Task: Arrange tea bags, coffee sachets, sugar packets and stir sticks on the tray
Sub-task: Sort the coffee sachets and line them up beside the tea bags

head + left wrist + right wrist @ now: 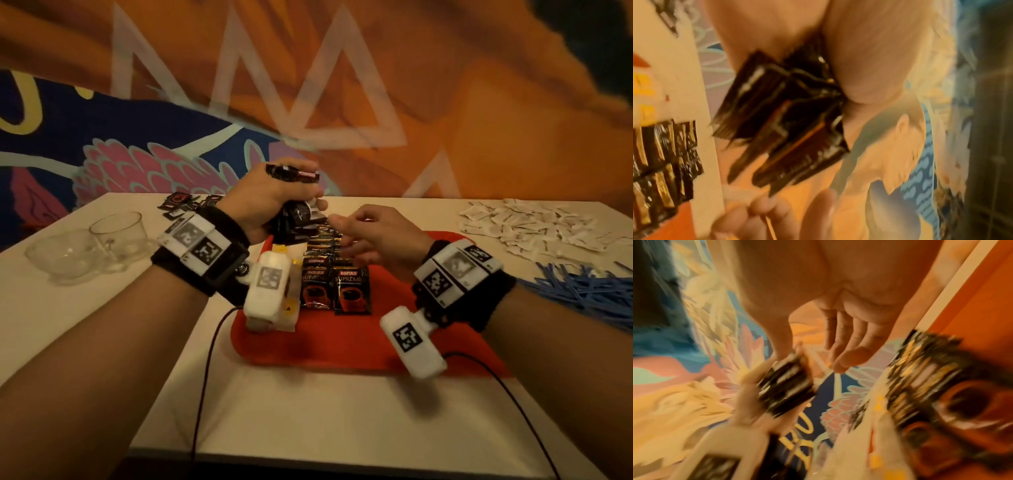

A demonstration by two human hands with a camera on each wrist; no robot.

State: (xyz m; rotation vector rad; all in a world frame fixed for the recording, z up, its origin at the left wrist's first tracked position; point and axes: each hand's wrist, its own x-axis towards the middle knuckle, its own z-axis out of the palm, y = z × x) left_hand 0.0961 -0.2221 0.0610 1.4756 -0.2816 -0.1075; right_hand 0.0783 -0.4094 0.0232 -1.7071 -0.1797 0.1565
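Observation:
My left hand point(274, 202) grips a thick bundle of black coffee sachets point(298, 216) above the far left part of the red tray point(342, 339); the left wrist view shows the bundle point(789, 123) fanned out of the fist. On the tray lie two overlapping rows of black Kopiko sachets point(334, 270). My right hand point(373, 236) hovers over the far end of those rows, fingers relaxed and holding nothing point(846, 340). Some yellow-tagged tea bags point(281, 248) lie at the tray's left, mostly hidden behind my left wrist camera.
Two clear glass cups point(92, 246) stand at the left of the white table point(308, 428). Loose black sachets point(185, 204) lie at the back left. White sugar packets point(534, 226) are strewn at the back right, blue stir sticks point(589, 287) nearer on the right.

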